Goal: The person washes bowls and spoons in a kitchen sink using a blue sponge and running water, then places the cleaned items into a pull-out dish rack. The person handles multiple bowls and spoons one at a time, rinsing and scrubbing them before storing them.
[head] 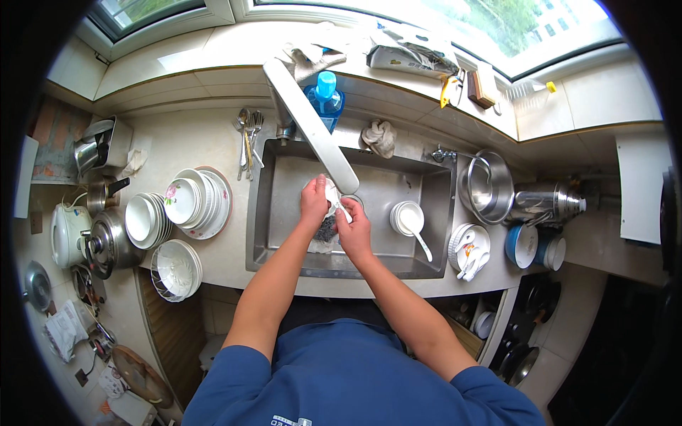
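Note:
Over the stainless steel sink [287, 207], my left hand [314, 199] grips a white cloth [331, 194]. My right hand [354, 226], close beside it, holds a small white spoon [343, 212], whose bowl seems hidden by the cloth. Below the hands, a dark grey scouring pad [326, 230] rests on a pale cloth [321, 246] on the sink's floor. To the right in the sink stands a stack of small white bowls [397, 219], with a white spoon [423, 245] leaning out of the top one. The faucet [314, 128] reaches over the sink just above my hands.
Stacked bowls and plates [226, 202] and metal cutlery [248, 144] lie left of the sink. A blue bottle [331, 106] and a crumpled cloth [379, 137] are behind it. On the right are bowls with white spoons [474, 263], a steel basin [503, 186] and blue bowls [519, 246].

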`<state>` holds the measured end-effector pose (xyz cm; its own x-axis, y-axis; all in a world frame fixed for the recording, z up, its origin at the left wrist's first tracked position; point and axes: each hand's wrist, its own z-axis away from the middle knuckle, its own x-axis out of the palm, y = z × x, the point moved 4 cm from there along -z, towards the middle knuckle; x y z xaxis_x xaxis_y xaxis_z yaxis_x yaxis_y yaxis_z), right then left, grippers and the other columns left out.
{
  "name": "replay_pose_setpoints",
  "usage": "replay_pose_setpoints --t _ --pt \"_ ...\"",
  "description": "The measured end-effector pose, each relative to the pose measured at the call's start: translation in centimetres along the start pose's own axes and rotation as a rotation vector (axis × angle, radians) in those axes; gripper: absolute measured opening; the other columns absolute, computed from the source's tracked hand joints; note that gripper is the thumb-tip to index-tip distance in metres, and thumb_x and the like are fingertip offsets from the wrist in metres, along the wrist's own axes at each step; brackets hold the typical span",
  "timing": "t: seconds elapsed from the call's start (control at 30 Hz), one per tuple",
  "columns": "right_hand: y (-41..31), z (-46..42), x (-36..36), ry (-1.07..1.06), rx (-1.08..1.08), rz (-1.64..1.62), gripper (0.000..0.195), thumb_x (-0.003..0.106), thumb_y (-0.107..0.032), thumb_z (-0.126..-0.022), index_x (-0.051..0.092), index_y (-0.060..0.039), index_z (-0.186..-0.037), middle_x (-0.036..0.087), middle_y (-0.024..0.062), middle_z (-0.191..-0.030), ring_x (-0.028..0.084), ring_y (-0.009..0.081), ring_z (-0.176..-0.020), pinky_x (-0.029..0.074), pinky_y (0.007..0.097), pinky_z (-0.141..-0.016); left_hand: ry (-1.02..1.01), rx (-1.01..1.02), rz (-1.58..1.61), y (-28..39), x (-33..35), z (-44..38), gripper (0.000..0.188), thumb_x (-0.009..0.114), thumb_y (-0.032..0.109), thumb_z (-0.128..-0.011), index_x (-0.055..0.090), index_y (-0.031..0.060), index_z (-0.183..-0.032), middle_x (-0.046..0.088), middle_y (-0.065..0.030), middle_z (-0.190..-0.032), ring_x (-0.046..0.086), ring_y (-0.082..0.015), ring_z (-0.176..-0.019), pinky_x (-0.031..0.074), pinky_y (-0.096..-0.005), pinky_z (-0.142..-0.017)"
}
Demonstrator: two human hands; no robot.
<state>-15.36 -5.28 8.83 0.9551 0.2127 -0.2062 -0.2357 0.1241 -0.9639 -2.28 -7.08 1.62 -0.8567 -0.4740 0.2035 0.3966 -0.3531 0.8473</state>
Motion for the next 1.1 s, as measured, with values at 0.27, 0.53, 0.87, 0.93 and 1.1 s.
replay_pose_setpoints --t 0.27,0.53,0.87,0.93,1.1 --pt "-4.3 -3.1 3.0 -0.176 0.020 -0.258 0.026 0.060 -0.010 -0.092 0.057 0.0048 -0.113 0.065 0.0056 -0.084 0.060 0.0082 -0.068 0.051 0.0238 -0.063 -0.037 -0.072 0.534 2.3 -1.0 2.0 0.032 0.041 0.035 -0.101 0.053 0.0076 -0.113 0.059 -0.0031 -0.087 0.054 -0.0102 -0.066 0.041 -0.0253 -0.052" --pt "-6.5 -2.4 2.2 -0.114 -0.082 -0.135 0.024 0.060 -0.014 -0.094 0.060 0.0024 -0.111 0.065 0.0030 -0.082 0.061 0.0065 -0.067 0.048 0.0214 -0.060 -0.130 -0.195 0.616 2.1 -2.3 3.0 0.052 0.032 0.052 -0.100 0.053 0.0075 -0.115 0.059 -0.0028 -0.081 0.054 -0.0120 -0.066 0.043 -0.0258 -0.055" --pt "-1.9 -0.8 -1.0 -0.085 0.450 -0.519 0.027 0.053 -0.024 -0.097 0.063 -0.0016 -0.108 0.062 0.0039 -0.076 0.061 0.0134 -0.064 0.051 0.0256 -0.060 -0.171 -0.007 0.298 1.6 -0.6 0.8 0.022 0.055 0.021 -0.096 0.060 0.0065 -0.112 0.063 -0.0004 -0.084 0.056 -0.0076 -0.063 0.045 -0.0219 -0.054" --pt "-0.3 0.1 -1.9 -0.199 0.469 -0.379 0.027 0.054 -0.024 -0.097 0.064 -0.0020 -0.108 0.062 0.0037 -0.076 0.061 0.0128 -0.064 0.051 0.0245 -0.059 -0.188 0.022 0.202 1.5 -0.5 0.7 0.025 0.055 0.019 -0.096 0.061 0.0053 -0.116 0.064 -0.0010 -0.087 0.057 -0.0079 -0.065 0.045 -0.0209 -0.054" --pt "-2.5 2.3 -4.5 -0.005 -0.390 0.826 0.021 0.061 -0.020 -0.090 0.068 -0.0052 -0.103 0.062 0.0034 -0.069 0.059 0.0193 -0.059 0.044 0.0341 -0.062 -0.091 -0.090 0.072 -1.2 -1.3 0.2 0.024 0.054 0.019 -0.093 0.061 0.0048 -0.111 0.062 -0.0034 -0.088 0.059 -0.0110 -0.073 0.048 -0.0250 -0.056"
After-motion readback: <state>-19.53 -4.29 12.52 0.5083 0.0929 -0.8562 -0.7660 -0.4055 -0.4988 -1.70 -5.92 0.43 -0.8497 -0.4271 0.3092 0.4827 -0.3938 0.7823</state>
